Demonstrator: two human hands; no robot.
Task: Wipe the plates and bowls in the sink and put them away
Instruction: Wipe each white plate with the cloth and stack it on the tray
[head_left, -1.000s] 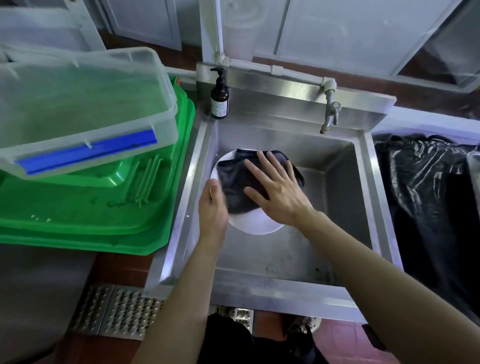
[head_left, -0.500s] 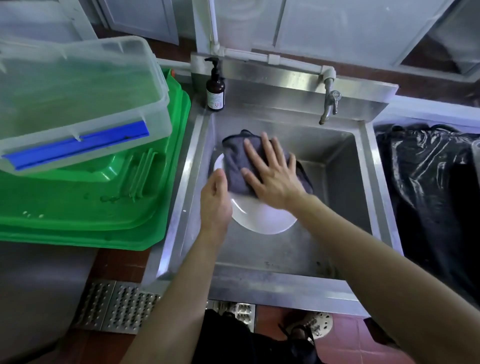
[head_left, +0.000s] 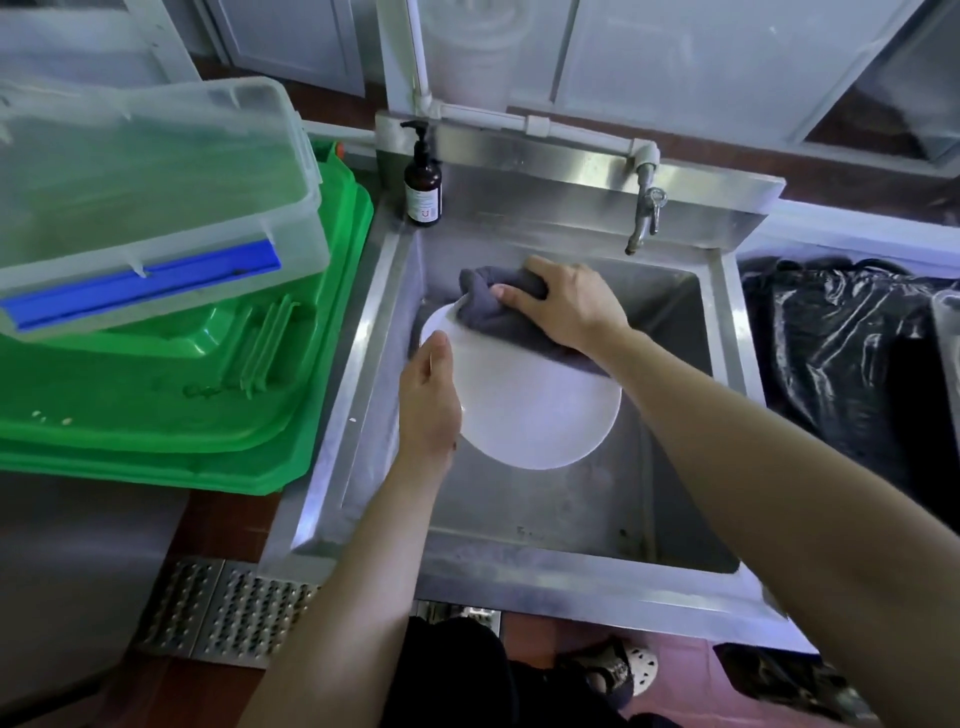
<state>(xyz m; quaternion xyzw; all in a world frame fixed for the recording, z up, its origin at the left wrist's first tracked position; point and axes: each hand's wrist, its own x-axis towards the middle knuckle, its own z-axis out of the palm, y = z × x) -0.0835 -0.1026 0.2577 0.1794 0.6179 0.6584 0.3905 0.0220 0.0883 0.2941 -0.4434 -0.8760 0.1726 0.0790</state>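
Head view: steel sink (head_left: 363, 364) under a tap (head_left: 644, 218)
Plate (head_left: 535, 405): white, held over the basin's left side
Left hand (head_left: 428, 395): grips the plate's left rim
Right hand (head_left: 571, 306): fingers curled round grey cloth (head_left: 488, 312) at the plate's far edge
Sink's back-left corner: soap bottle (head_left: 423, 189)
Left of sink: green trays (head_left: 208, 405), clear tub (head_left: 145, 192) on top
Right: black bag (head_left: 841, 343)

A stainless steel sink unit (head_left: 519, 577) stands on a dark red tiled floor (head_left: 680, 660). A perforated metal drain grate (head_left: 223, 613) lies in the floor at its left front. Behind it are pale grey panelled walls (head_left: 675, 67) and a white plastic water pipe (head_left: 519, 122) with a metal tap (head_left: 647, 218). The light is cool and soft.
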